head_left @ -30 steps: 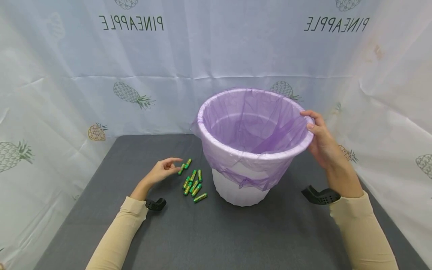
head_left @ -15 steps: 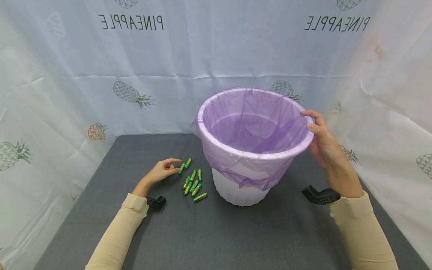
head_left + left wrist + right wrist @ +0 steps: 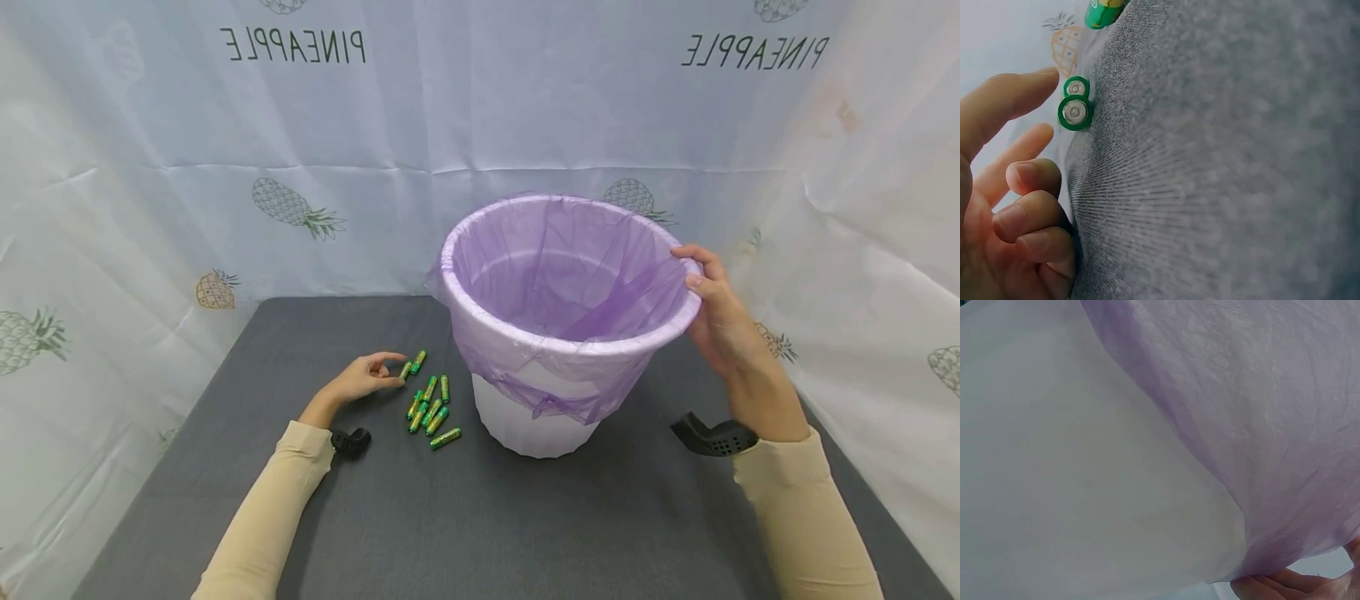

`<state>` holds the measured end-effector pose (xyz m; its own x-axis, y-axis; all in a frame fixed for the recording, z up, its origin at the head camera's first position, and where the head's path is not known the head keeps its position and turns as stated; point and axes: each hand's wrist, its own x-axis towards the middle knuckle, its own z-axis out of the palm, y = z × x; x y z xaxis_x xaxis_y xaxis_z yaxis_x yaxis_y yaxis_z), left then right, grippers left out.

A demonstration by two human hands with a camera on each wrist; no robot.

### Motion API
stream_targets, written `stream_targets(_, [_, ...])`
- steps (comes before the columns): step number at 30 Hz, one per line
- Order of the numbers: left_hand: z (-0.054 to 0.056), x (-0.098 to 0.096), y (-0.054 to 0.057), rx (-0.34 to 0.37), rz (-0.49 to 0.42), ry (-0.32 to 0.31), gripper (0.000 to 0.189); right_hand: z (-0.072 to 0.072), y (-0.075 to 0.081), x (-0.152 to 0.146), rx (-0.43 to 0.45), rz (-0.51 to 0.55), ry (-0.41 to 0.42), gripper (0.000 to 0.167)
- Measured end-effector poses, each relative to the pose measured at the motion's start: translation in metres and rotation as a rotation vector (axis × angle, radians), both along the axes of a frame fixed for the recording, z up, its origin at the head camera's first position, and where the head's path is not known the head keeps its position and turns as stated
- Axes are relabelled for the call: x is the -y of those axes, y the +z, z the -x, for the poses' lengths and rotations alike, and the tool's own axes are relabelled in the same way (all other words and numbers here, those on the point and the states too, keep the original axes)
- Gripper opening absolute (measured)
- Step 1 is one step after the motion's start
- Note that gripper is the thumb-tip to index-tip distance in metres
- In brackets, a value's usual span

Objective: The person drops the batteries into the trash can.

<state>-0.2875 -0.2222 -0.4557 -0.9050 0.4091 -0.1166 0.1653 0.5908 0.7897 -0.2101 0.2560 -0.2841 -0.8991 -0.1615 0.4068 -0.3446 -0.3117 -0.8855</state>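
Note:
My left hand [image 3: 362, 380] lies low over the dark tabletop, with its thumb and index finger apart on either side of the end of one green AAA-like battery [image 3: 406, 371]. In the left wrist view, two green battery ends [image 3: 1075, 112] show just beyond the fingertips, and the other fingers are curled. A second battery [image 3: 418, 361] lies against the first. Several more batteries [image 3: 437, 421] lie loosely grouped to the right and nearer. My right hand [image 3: 723, 321] grips the right rim of a white trash bin [image 3: 517, 425] lined with a purple bag [image 3: 487, 346].
The dark grey table [image 3: 450, 525] carries the batteries and the bin. A white curtain [image 3: 390, 125] with pineapple prints hangs close behind the table and along both sides. Black wrist mounts [image 3: 351, 443] sit on both forearms.
My left hand and forearm have shifted slightly to the right, the thumb now nearer the battery. The right hand keeps its grip on the rim; the batteries look unmoved.

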Motion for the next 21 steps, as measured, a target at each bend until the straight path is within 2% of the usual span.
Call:
stream_targets(9, [0.006, 0.003, -0.005, 0.035, -0.014, -0.03, 0.062, 0.0, 0.0, 0.001, 0.007, -0.009, -0.009, 0.024])
stream_targets(17, [0.011, 0.002, 0.0, 0.116, 0.002, -0.079, 0.069, 0.001, 0.0, 0.0, 0.006, -0.004, -0.019, 0.024])
stream_targets(21, [0.012, 0.002, 0.0, 0.136, 0.001, -0.073, 0.067, 0.0, -0.001, 0.0, 0.007, -0.006, -0.015, 0.024])
